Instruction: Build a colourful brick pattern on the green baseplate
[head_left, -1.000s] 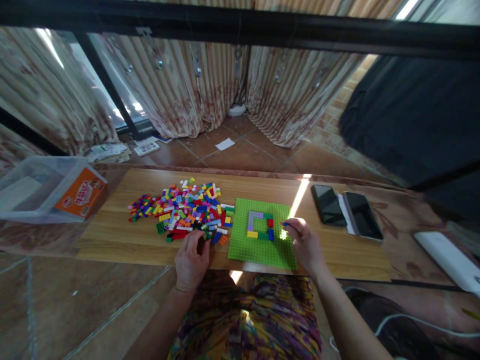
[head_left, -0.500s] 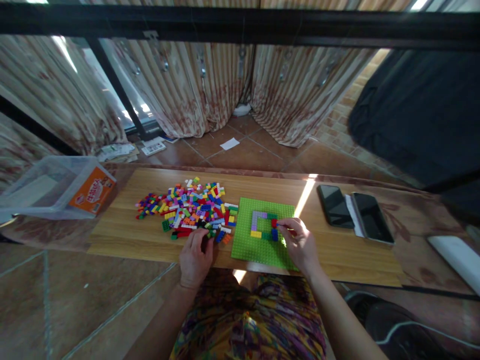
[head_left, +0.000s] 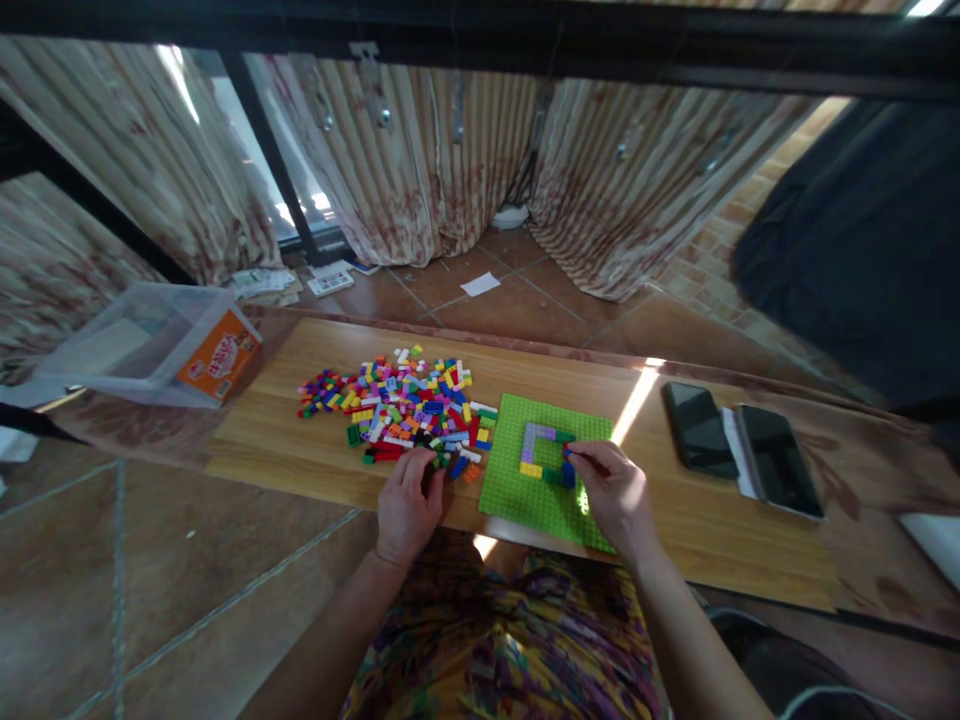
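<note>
A green baseplate (head_left: 502, 495) lies on the wooden board, bearing a square outline of building bricks (head_left: 529, 445) in grey, purple, yellow, green, red and blue. At the outline's right side my right hand (head_left: 616, 490) is closed in a pinch on a small building brick, mostly covered by the fingertips. To the left spreads a loose pile of multicoloured bricks (head_left: 409, 405). My left hand (head_left: 409, 503) rests at the pile's near edge, its fingers curled together beside dark and green bricks. Whatever those fingers hold is hidden.
A clear plastic box (head_left: 161, 345) with an orange label stands beyond the board's left end. Two dark phones (head_left: 699, 428) (head_left: 780, 460) lie on the right, with white paper between them. Curtains (head_left: 420, 180) hang beyond the wooden board (head_left: 277, 440).
The whole view has shifted, so the board and its contents appear farther right. My right hand stays at the outline's right side, its fingertips now covering more of the red brick. My left hand stays by the pile.
</note>
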